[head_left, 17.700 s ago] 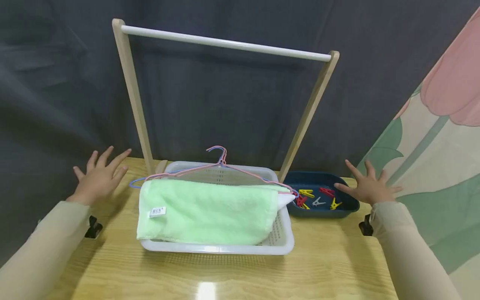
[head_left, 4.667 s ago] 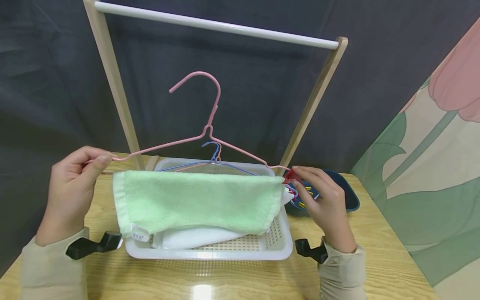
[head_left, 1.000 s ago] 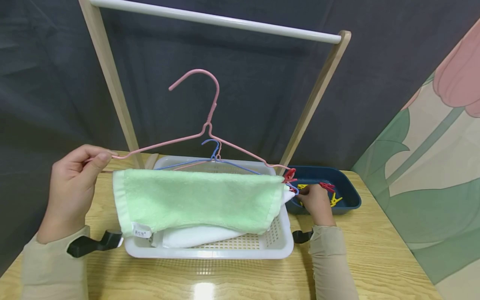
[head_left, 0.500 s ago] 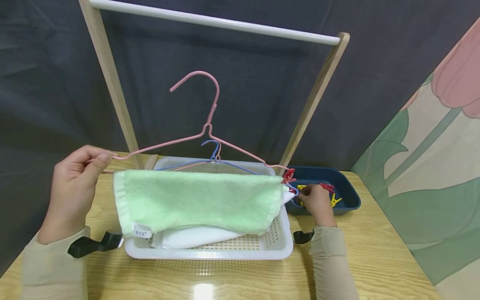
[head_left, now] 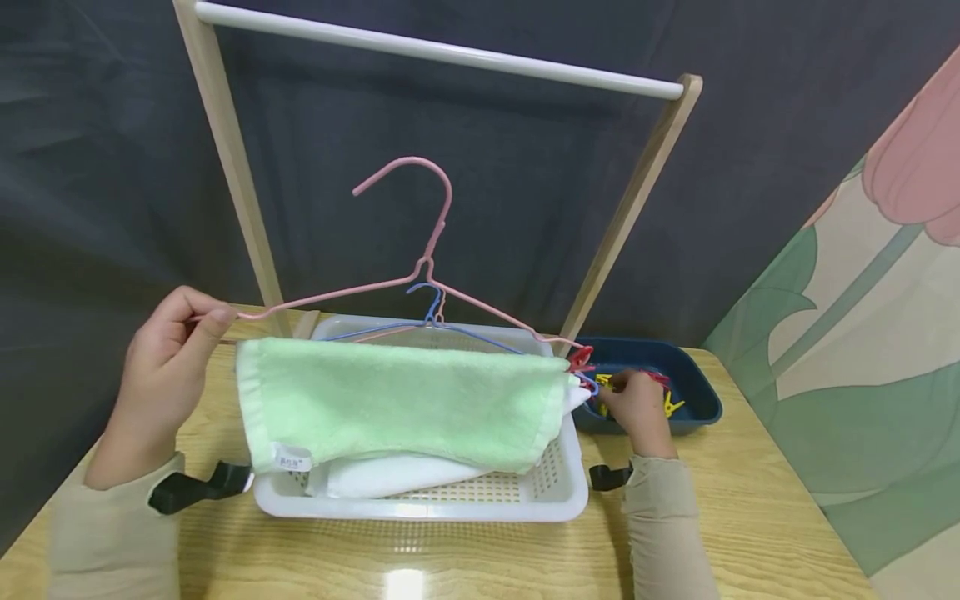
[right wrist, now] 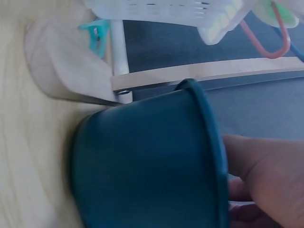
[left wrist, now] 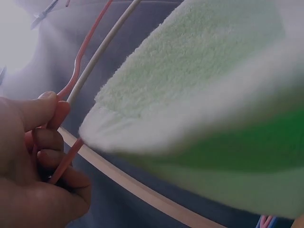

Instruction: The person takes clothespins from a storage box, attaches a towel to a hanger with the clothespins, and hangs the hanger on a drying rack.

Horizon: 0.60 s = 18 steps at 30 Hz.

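My left hand grips the left end of a pink wire hanger, raised in front of the rack; the left wrist view shows fingers curled round the wire. A folded mint-green towel hangs over its lower bar. At the towel's upper right corner sits a red clothespin. My right hand reaches down into a dark blue tub, beside a yellow clothespin. In the right wrist view the tub wall hides its fingertips, so any hold cannot be seen.
Behind the towel stands a white plastic basket with a white cloth and a blue hanger. A wooden rack with a white rail rises at the back. More clothespins lie in the tub, including a yellow one.
The towel, earlier lying on the basket, now hangs from the lifted pink hanger. My right hand has left the red clothespin there and entered the tub. Lately the hanger shifted slightly right and down.
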Each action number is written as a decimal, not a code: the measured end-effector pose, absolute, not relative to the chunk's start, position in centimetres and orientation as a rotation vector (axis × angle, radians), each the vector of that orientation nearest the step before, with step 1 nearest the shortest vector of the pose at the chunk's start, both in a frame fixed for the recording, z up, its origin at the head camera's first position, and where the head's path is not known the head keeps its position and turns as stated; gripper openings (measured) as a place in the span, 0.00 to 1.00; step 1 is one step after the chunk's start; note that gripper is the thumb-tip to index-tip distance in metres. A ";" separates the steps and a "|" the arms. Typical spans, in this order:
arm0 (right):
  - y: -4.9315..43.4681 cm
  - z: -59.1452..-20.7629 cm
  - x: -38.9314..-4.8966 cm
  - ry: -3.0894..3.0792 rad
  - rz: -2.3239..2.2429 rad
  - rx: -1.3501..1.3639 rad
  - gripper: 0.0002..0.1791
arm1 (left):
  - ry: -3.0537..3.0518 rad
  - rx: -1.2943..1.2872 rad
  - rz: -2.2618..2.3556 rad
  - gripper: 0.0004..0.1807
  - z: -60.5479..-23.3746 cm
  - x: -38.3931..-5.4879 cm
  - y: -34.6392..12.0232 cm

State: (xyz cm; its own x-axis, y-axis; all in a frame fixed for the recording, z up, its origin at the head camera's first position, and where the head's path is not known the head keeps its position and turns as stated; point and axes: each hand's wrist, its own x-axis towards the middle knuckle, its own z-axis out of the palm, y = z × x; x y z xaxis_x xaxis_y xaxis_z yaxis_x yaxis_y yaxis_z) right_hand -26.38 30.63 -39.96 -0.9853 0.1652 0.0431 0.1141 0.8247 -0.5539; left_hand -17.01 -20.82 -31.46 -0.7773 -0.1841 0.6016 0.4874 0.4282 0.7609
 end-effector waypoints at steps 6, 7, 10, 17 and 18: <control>30.5 -39.1 -25.8 -2.776 0.850 -0.205 0.20 | -2.044 -0.225 -1.366 0.07 -31.2 -16.9 -20.5; 30.4 -39.0 -25.7 -2.744 0.848 -0.209 0.20 | -2.046 -0.213 -1.363 0.07 -31.1 -16.8 -20.5; 30.2 -38.4 -25.2 -2.657 0.864 -0.215 0.19 | -2.047 -0.181 -1.372 0.05 -30.9 -16.8 -20.3; 29.5 -36.7 -24.0 -2.551 0.900 -0.212 0.18 | -2.050 -0.119 -1.418 0.05 -30.9 -16.7 -20.2; 29.5 -36.4 -23.8 -2.536 0.899 -0.208 0.18 | -2.050 -0.111 -1.430 0.05 -30.9 -16.7 -20.2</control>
